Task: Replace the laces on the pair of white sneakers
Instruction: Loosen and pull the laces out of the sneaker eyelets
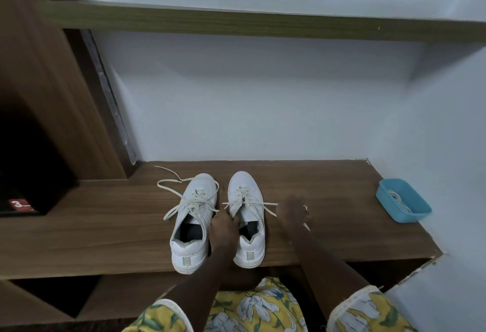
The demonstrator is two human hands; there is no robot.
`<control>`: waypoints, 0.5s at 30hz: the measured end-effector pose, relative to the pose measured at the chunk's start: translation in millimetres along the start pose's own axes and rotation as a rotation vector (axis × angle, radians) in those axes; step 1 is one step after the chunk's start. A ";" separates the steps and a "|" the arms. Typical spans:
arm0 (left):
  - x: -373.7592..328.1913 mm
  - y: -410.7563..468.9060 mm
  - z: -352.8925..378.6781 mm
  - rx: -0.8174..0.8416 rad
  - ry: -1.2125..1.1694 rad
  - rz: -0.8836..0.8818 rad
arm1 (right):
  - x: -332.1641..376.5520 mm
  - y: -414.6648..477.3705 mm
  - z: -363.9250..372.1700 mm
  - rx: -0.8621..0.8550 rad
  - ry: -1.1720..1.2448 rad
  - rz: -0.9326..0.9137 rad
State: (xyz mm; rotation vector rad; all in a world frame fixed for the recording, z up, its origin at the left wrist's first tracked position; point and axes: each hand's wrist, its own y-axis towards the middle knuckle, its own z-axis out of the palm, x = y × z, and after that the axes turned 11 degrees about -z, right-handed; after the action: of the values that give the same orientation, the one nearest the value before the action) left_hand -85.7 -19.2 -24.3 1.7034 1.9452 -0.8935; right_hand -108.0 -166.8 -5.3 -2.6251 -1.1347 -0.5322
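Sneakers (203, 183), white, pair, on worktop (105, 226). Left hand (223, 231) fingers grip right sneaker (253, 246) by its tongue; right hand (293, 212) blurred, grip untellable, just beside old lace (271, 204). Step, likely: unlacing. Next: draw lace from eyelets; blue tray (403, 200) well beyond right fingers

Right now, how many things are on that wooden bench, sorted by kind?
White sneakers: 2, one on the left and one on the right
Laces threaded in the sneakers: 2
Blue tray: 1, holding whitish laces that I can't count
Total: 5
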 end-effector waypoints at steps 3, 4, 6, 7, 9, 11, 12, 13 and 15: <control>0.0 0.2 -0.8 0.001 0.021 0.012 | 10.8 -2.1 2.1 0.040 0.044 -0.075; 0.4 0.6 -0.7 0.005 0.031 0.022 | 14.4 -1.1 5.3 0.055 0.049 -0.142; 0.5 1.3 -0.7 0.015 0.050 0.039 | 22.7 -1.2 10.2 0.095 0.071 -0.260; 0.8 2.2 -0.3 0.018 0.067 0.053 | 26.7 -2.3 13.0 0.115 0.071 -0.302; 1.4 4.2 0.6 0.022 0.122 0.086 | 32.3 -3.8 18.0 0.122 0.056 -0.342; 1.3 5.8 0.5 0.025 0.176 0.113 | 35.8 -5.0 19.7 0.104 0.046 -0.331; 1.5 6.7 0.6 0.029 0.190 0.122 | 36.2 -5.2 19.3 0.100 0.038 -0.319; 1.7 7.2 0.6 0.034 0.195 0.126 | 35.6 -4.5 19.0 0.100 0.025 -0.308; 1.9 7.8 0.9 0.039 0.189 0.120 | 34.2 -5.3 17.3 0.104 -0.041 -0.311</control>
State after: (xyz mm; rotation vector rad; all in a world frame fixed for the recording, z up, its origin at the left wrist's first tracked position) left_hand -78.5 -18.0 -27.8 1.9676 1.9293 -0.7560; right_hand -86.2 -134.8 -6.3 -2.3951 -1.5521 -0.4625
